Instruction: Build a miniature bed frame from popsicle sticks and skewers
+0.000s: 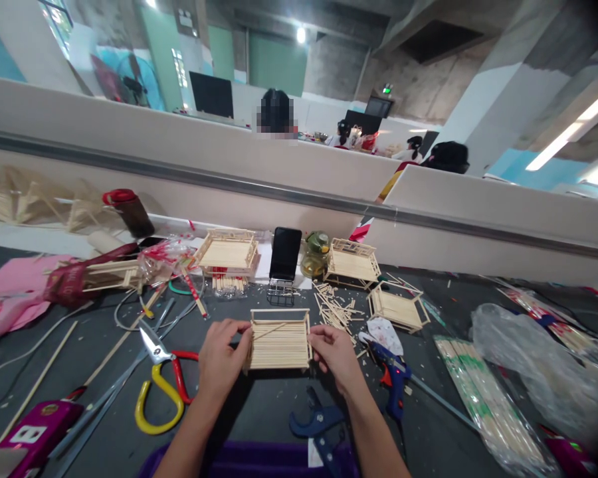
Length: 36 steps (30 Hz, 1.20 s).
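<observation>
A small bed-like model made of thin wooden sticks (279, 350) sits in front of me, with a slatted base and a raised rail along its far side. One loose stick (270, 330) lies slantwise across the slats. My left hand (220, 358) grips the model's left edge between thumb and fingers. On the other side, my right hand (336, 355) pinches its right edge near a corner post; whether a small piece is also between those fingertips is hidden. Close to my left hand lie scissors (159, 397) with red and yellow handles. A blue glue gun (395, 385) rests right of my right hand.
Similar stick models (229, 252) stand at the back, beside a phone (285, 254) on a wire stand and a green bottle (316, 252). Loose short sticks (336, 309) are scattered behind my right hand. Blue cutters (320, 421) lie nearest me; packaged sticks (493, 392) are at right.
</observation>
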### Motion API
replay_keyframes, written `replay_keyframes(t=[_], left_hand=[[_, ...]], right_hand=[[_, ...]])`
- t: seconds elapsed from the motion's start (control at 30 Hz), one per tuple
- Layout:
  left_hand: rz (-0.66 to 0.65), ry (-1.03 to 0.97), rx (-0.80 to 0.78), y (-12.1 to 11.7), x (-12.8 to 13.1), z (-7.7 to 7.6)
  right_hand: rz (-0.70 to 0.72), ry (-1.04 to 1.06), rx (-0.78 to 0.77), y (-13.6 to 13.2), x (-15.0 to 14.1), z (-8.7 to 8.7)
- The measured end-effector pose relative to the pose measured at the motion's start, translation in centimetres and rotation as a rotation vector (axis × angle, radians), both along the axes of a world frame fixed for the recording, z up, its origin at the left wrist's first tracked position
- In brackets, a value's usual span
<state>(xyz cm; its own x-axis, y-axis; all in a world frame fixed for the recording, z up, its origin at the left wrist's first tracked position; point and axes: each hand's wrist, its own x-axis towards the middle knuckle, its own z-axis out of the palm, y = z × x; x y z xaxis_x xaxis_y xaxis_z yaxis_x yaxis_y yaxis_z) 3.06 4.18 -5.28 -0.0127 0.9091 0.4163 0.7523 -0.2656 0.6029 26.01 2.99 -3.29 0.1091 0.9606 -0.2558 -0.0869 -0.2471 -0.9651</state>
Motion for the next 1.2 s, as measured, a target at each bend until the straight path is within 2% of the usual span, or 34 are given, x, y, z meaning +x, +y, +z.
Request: replay_keyframes(t=[0.27, 0.6, 0.77, 0.9, 1.03, 1.2], left_hand=[[-0.044, 0.061, -0.039, -0.1, -0.1, 0.2], [-0.130, 0.304, -0.063, -0.4, 0.8, 1.2], [-0.130, 0.368, -0.111, -0.2, 1.3, 1.3], [-0.098, 0.268, -0.156, -0.2, 1.3, 1.6], [-0.016, 0.002, -0.279, -0.2, 0.2, 1.6], [0.038, -0.280, -0.435, -0.5, -1.6, 0.5]], right_hand=[[0.008, 0.003, 0.008, 0.0, 0.0, -0.2], [0.013, 0.005, -0.001, 0.2, -0.3, -0.3], [0.028, -0.005, 0.002, 0.2, -0.3, -0.4], [0.025, -0.010, -0.002, 0.2, -0.4, -0.3], [0.050, 0.010, 0.003, 0.1, -0.4, -0.4], [0.064, 0.065, -0.001, -0.1, -0.5, -0.4]])
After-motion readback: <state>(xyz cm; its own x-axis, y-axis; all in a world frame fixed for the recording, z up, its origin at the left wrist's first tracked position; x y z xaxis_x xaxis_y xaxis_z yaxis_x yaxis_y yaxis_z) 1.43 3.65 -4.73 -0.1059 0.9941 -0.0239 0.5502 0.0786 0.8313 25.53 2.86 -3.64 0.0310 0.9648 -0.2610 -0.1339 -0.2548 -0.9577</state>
